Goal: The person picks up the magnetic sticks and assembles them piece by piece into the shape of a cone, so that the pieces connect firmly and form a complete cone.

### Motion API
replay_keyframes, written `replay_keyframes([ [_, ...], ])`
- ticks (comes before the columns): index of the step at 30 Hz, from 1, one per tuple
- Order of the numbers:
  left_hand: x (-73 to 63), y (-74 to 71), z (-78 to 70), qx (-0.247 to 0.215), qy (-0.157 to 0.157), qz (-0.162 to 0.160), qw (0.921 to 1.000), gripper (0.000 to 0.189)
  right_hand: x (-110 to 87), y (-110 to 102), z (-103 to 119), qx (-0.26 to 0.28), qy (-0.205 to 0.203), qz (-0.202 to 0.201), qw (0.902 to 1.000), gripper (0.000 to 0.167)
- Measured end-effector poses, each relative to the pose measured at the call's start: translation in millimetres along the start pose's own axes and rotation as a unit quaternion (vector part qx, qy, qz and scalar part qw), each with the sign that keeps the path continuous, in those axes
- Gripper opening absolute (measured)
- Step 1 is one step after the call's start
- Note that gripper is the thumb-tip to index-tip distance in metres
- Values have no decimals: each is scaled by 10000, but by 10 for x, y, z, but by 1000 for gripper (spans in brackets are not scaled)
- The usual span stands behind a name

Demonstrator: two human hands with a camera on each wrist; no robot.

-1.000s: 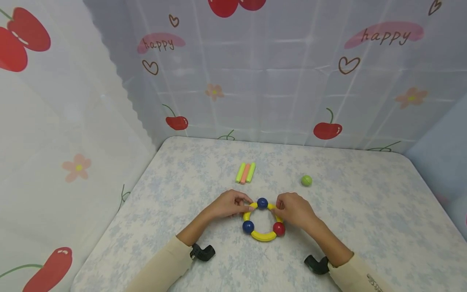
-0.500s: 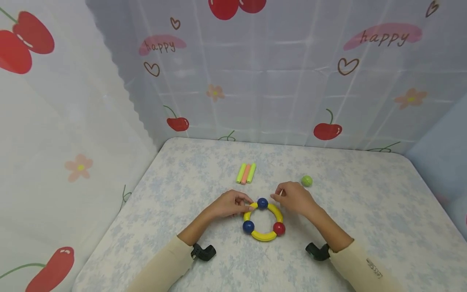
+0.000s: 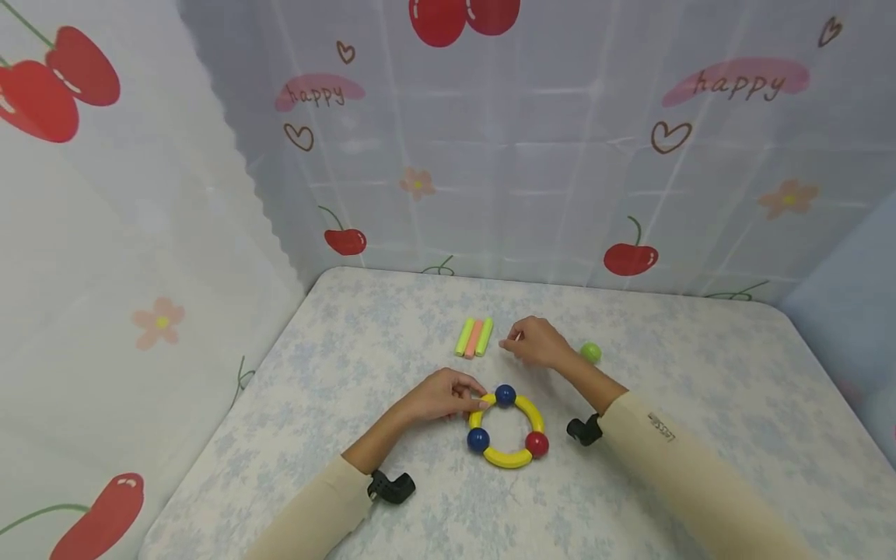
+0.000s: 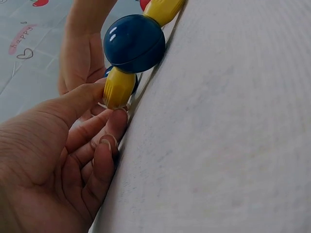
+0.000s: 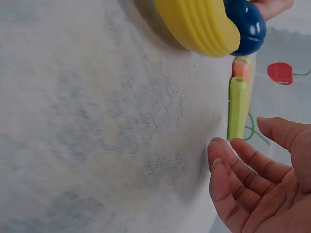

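A ring of yellow curved rods (image 3: 530, 414) joined by balls lies on the table: a blue ball (image 3: 505, 395) at the far side, another blue ball (image 3: 478, 440) at near left and a red ball (image 3: 537, 444) at near right. My left hand (image 3: 439, 394) pinches the ring's left yellow rod (image 4: 118, 90) between thumb and fingers. Beyond the ring, my right hand (image 3: 537, 342) holds nothing, thumb and fingers apart in the right wrist view. Its fingertips are just right of a yellow-green stick (image 3: 484, 337), which lies beside an orange stick (image 3: 474, 339) and a second yellow-green stick (image 3: 463, 337).
A small green ball (image 3: 591, 352) sits on the table just behind my right forearm. The patterned tabletop (image 3: 700, 373) ends at a curtain (image 3: 532, 187) printed with cherries along the back. Another printed sheet (image 3: 140, 233) hangs at the left.
My right hand has let go of the ring's right yellow rod and moved away and to the left, towards the sticks. My left hand stays on the ring.
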State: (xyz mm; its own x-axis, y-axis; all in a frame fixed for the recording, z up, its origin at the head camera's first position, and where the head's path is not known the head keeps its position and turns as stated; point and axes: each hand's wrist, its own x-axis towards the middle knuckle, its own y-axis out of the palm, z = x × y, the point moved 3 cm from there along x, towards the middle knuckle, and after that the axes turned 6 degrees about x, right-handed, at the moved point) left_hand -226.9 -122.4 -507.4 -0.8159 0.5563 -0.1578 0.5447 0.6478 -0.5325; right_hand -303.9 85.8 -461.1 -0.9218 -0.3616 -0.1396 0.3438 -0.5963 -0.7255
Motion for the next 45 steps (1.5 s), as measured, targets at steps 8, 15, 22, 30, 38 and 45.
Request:
replay_keyframes([
  [8,5,5,38,-67,-14,21,10000,19,285,53,26,418,104,-30,9991,30],
  [15,15,-8,43,-41,1,50,10000,22,441,80,53,379,552,80,9977,36],
  [22,19,-2,44,-23,-20,49,10000,21,576,128,35,-48,969,119,9952,40],
  [30,6,-5,27,-85,-6,37,10000,20,579,121,98,-378,1215,160,9917,40],
  [38,14,12,42,-148,-29,33,9999,19,571,110,129,-565,1462,330,9871,30],
  [45,32,4,65,1,-32,-32,10000,19,574,114,64,-229,1488,399,9878,30],
])
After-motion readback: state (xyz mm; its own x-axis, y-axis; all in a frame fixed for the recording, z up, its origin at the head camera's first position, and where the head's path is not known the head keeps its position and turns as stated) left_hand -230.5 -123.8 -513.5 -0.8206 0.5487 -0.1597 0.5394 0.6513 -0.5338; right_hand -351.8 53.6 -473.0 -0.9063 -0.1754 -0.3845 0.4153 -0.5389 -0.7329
